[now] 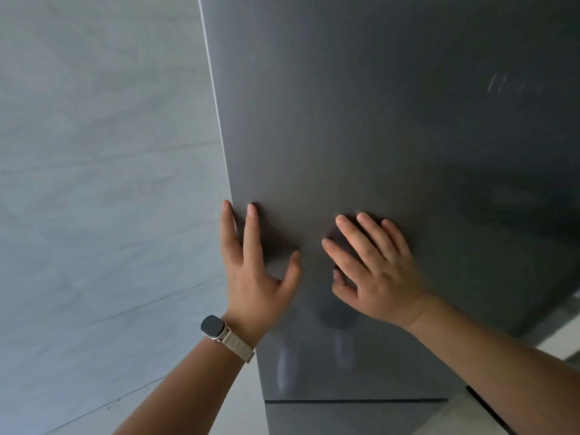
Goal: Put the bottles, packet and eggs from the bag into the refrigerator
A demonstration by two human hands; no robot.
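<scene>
My left hand and right hand press flat on the closed grey refrigerator door, fingers straight and spread, grasping nothing. The left hand, a watch on its wrist, is at the door's nine o'clock edge. The right hand is just beside it toward three o'clock.

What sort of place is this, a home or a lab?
Most likely a home kitchen. A tall dark grey refrigerator door fills the view, a second door below it, pale stone-look wall panels beside it. The left hand and right hand rest flat on the door.
</scene>
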